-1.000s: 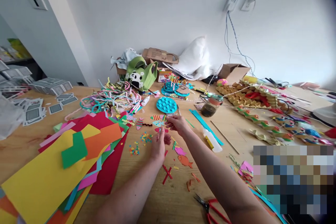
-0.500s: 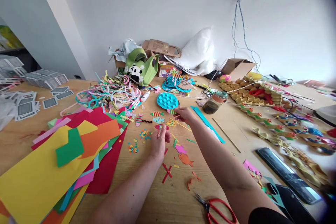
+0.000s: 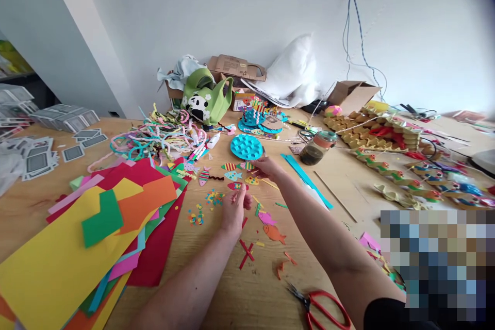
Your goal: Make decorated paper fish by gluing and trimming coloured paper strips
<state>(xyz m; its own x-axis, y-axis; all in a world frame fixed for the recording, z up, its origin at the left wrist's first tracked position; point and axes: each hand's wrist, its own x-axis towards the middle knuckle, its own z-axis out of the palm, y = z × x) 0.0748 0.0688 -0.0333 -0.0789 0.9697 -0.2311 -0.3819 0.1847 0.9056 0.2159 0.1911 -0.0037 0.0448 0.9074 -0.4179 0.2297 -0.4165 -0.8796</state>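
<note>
My right hand [image 3: 266,166] reaches forward with its fingertips pinched at the end of a green-striped paper fish [image 3: 246,165], just in front of a round turquoise plate-like piece with bumps [image 3: 246,147]. My left hand [image 3: 234,209] rests on its side nearer to me, thumb raised apart from loosely curled fingers. Beyond its thumb lies a red paper fish [image 3: 235,185]. Close by are a red-and-yellow striped fish [image 3: 229,167], a light blue fish [image 3: 233,177] and a yellow spotted fish [image 3: 252,180]. Pink [image 3: 266,217] and orange fish [image 3: 274,233] lie under my right forearm's left side.
Coloured paper sheets [image 3: 50,247] pile up at left, with pipe cleaners [image 3: 158,139] behind. Small paper dots [image 3: 196,216] lie left of my left hand. Red-handled pliers [image 3: 325,304] sit at the front. A jar [image 3: 317,148] and a thin stick [image 3: 335,196] are at right.
My right hand first moved away from my left hand, revealing the yellow spotted fish. It then shifted slightly left, bringing the green-striped fish near the striped one's tail. My left hand stayed put.
</note>
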